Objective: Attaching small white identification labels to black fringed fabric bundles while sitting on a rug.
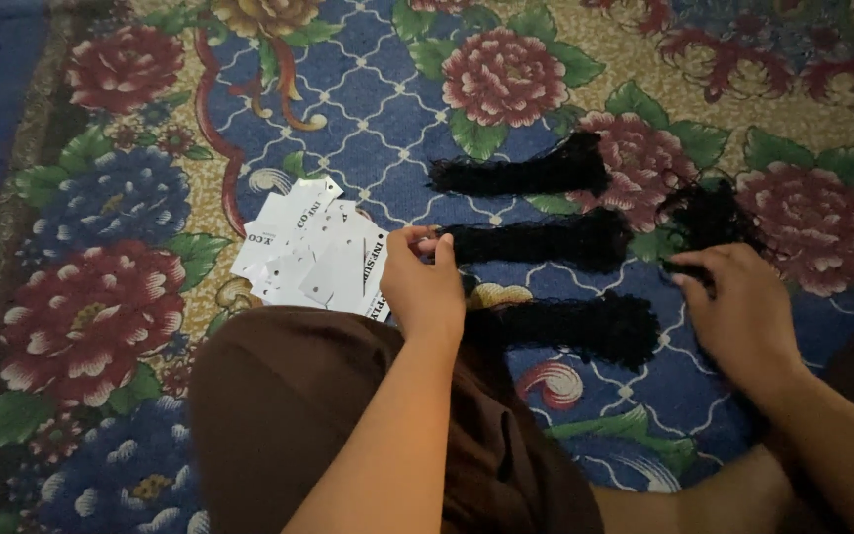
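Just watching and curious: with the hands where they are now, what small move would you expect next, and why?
Probably the left hand draws the middle black bundle toward the white card tags. Its fingers already pinch that bundle's end right beside the tags, while the right hand rests on a loose black clump further off.

Brown fabric (289, 415) is worn over the bent knee; both forearms are left bare, and no sleeves are seen.

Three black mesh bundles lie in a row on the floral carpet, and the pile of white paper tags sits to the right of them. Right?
Not quite. In the head view the pile of white paper tags lies left of the black mesh bundles, beside the left hand. The rest holds.
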